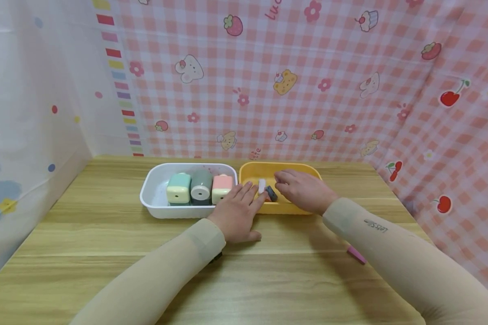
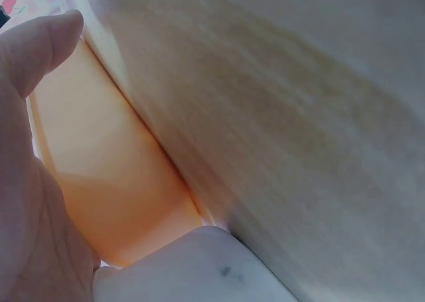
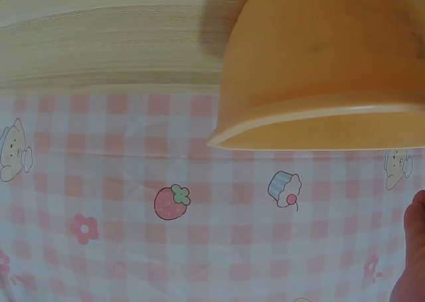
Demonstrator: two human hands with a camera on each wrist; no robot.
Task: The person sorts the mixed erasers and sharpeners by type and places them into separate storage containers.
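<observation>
My left hand (image 1: pixel 237 214) lies palm down with straight, spread fingers across the near rims of the white bin (image 1: pixel 156 211) and the yellow bin (image 1: pixel 294 208). In the left wrist view its thumb (image 2: pixel 46 50) sticks out beside the yellow bin's outer wall (image 2: pixel 126 162). Over the right part of the yellow bin is my right hand (image 1: pixel 305 189), fingers loosely bent and nothing visible in them. A small white piece (image 1: pixel 262 186) and a dark grey block (image 1: pixel 271 193) are in the yellow bin, close to the left fingertips. Part of a reddish piece shows beneath them.
Inside the white bin stand a mint-and-cream boxy thing (image 1: pixel 178 188), a rounded grey one (image 1: pixel 201 184) and a pink-and-cream one (image 1: pixel 222 187), with small front holes. A pink piece (image 1: pixel 356 255) lies beside my right sleeve. Something dark (image 1: pixel 216 257) peeks out under my left sleeve.
</observation>
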